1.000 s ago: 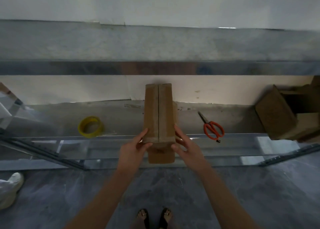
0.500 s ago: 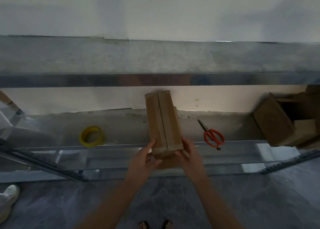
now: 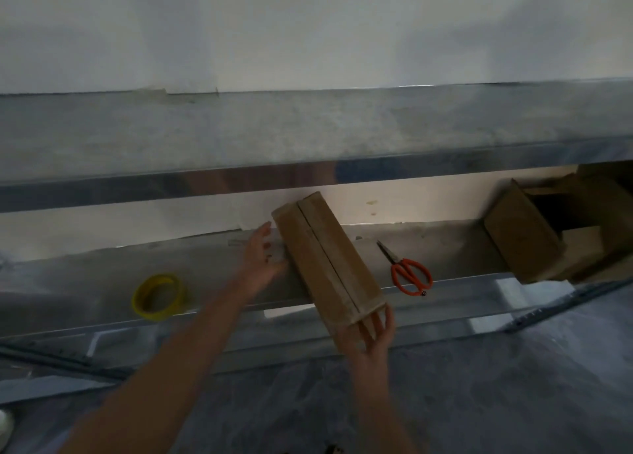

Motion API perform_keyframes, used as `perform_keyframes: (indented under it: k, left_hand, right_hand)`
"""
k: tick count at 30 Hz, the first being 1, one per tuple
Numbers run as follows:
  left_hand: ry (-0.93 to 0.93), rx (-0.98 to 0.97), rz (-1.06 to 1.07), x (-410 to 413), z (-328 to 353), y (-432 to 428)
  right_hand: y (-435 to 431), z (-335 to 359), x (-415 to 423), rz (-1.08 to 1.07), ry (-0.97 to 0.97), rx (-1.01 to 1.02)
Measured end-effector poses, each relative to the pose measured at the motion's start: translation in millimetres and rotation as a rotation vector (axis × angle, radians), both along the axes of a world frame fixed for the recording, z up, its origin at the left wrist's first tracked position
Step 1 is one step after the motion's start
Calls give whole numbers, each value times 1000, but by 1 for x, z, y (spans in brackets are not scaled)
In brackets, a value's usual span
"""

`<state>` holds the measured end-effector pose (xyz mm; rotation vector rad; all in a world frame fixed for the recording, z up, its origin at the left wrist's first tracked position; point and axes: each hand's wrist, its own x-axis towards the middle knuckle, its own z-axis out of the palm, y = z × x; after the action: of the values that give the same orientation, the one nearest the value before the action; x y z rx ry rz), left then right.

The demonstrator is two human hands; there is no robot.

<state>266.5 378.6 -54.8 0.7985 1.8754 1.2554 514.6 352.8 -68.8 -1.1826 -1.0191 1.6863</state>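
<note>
While both hands are flat and grip nothing, the left hand (image 3: 262, 260) lies with straight fingers along the left long side of the cardboard box (image 3: 329, 261), near its far end, and the right hand (image 3: 368, 337) has its fingers spread and straight against the box's near end. Whether the left palm fully touches the cardboard is hard to tell in the dim light. That long, narrow box lies on the lower metal shelf (image 3: 212, 275) with its closed flap seam facing up, skewed so that its far end points back and left towards the wall while its near end reaches over the shelf's front edge. To its right, apart from it, orange-handled scissors (image 3: 409, 273) lie on the same shelf, and further right stands an open carton (image 3: 524, 234) tipped on its side among other cardboard. Well to the left of the box sits a roll of yellow tape (image 3: 159, 297). Above runs the grey upper shelf (image 3: 308, 128), and below the arms is the mottled grey floor (image 3: 479, 385).
</note>
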Motion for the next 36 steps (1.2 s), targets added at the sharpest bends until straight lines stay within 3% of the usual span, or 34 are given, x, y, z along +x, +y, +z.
perform_keyframes:
  k: [3,7,14,18,22,25,29,30,33,36]
  left_hand:
    - [170,-67,-142,-23,5,20]
    - [227,-39,-200,-28,2,24]
    - [103,33,-95,-17,-5,-3]
    - [237,18,-33,-17,-7,-31]
    - [50,43,97,-7,-2,-62]
    - [83,95,198,11,-1,-87]
    - [-27,146,299,43,-7,-108]
    - [-64,138,297,50,-9,-108]
    - [-77,71,217,57,-14,-108]
    - [127,-41,72,37,-16,-102]
  right_hand:
    - [0,-8,-1,-41,5,64]
    - [4,-15,2,-19,-57,133]
    - [28,-16,29,-109,-140,157]
    - [50,-8,39,-48,-329,278]
    - [64,0,29,-6,-370,288]
    - [70,4,13,-30,-419,314]
    - [81,4,-9,272,-604,318]
    - [82,6,-16,309,-588,267]
    - [79,9,-37,263,-253,102]
    - [68,4,-52,166,-132,33]
